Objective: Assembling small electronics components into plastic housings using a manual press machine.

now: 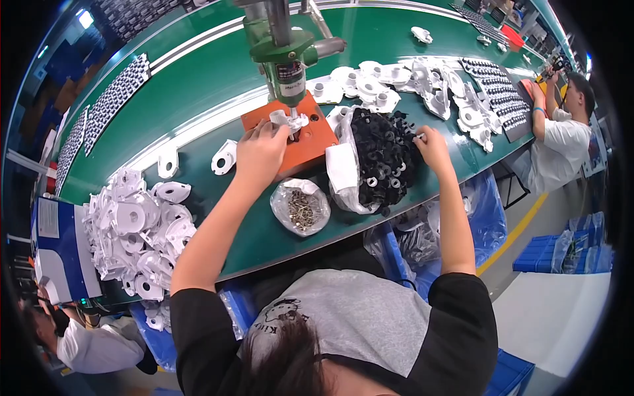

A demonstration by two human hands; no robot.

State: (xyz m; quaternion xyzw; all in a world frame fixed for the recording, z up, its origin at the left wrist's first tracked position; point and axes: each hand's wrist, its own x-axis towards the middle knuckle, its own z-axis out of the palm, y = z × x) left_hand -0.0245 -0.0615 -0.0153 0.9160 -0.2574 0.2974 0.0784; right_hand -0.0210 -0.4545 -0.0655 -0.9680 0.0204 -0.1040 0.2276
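My left hand (263,146) is closed on a white plastic part (290,121) that sits on an orange block (308,153). Straight above it stands the spindle of a green bench press (284,63), its tip down at the part. To the right, my right hand (432,148) is pinched at the edge of a heap of small black plastic pieces (383,155); something tiny shows at its fingertips, too small to name. Between my forearms lies a clear bag of small metal screws or pins (303,210).
A tall heap of white plastic parts (132,221) lies at the left, more white parts (376,82) at the back right. Trays of black pieces (498,96) stand farther right. A co-worker (564,132) sits at the right, another (99,346) lower left. Blue bins (489,211) stand below the table edge.
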